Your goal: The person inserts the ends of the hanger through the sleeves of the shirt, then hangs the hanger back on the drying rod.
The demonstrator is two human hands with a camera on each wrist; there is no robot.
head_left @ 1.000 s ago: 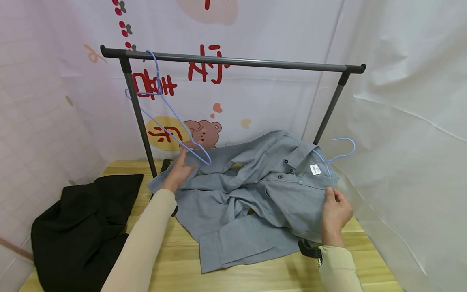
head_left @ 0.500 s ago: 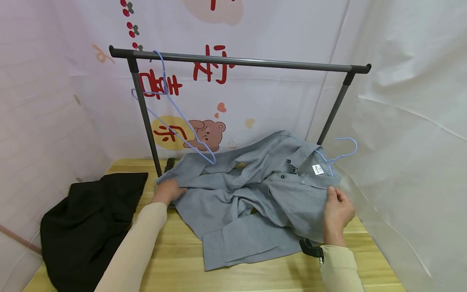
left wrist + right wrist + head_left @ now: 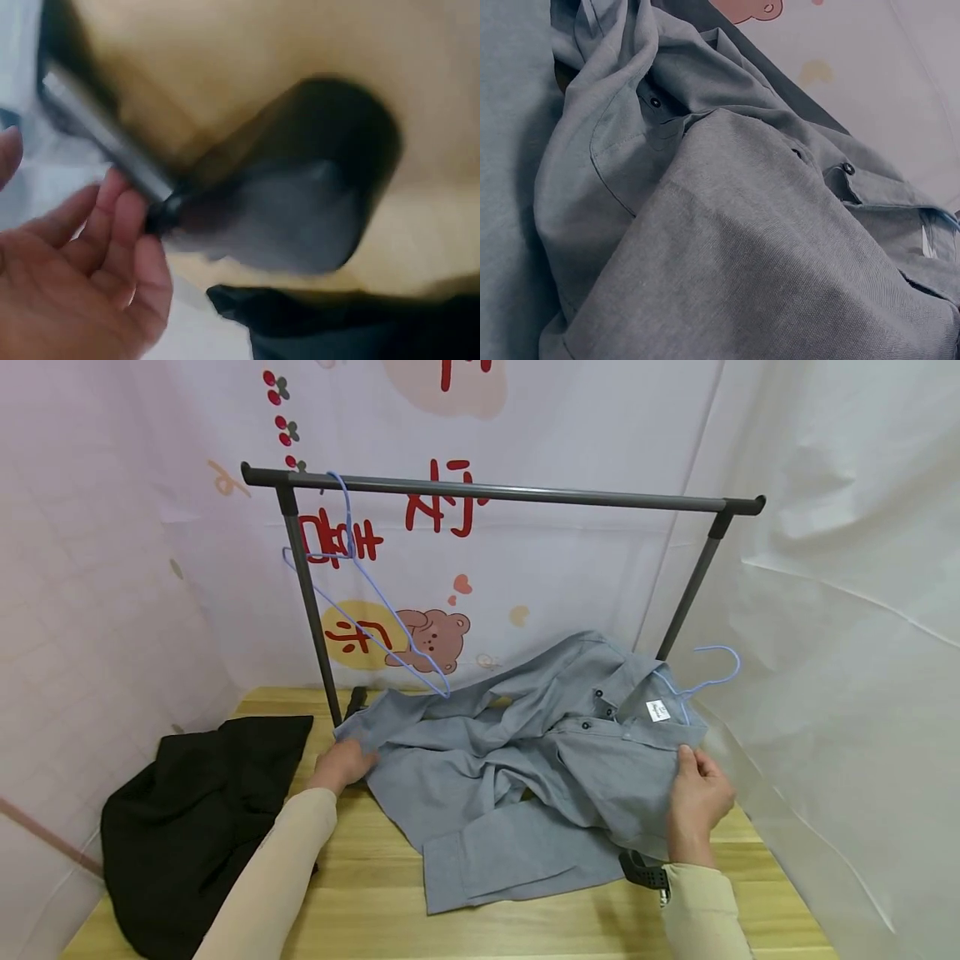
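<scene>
A grey button-front shirt (image 3: 607, 793) lies spread over the table, one sleeve stretched toward the left. Inside its collar sits a blue wire hanger (image 3: 705, 683), hook pointing right. My right hand (image 3: 701, 793) pinches the shirt's edge just below the collar. Only the grey cloth fills the right wrist view, with that hand out of sight. My left hand (image 3: 343, 766) is at the shirt's left end, beside the foot of the rack leg. In the left wrist view its bent fingers touch or nearly touch a metal bar (image 3: 109, 137); blur hides what they hold, if anything.
A dark rack (image 3: 510, 492) spans the table (image 3: 360, 902). From its left end hangs a second blue hanger (image 3: 349, 518), over the shirt's sleeve. Black cloth (image 3: 202, 827) lies at the left. Blurred in the left wrist view is a dark round-ended object (image 3: 330, 135).
My left hand has moved down and toward me, from beside the hanging hanger's low corner to the shirt's left end. My right hand keeps its pinch. The whole view has shifted slightly.
</scene>
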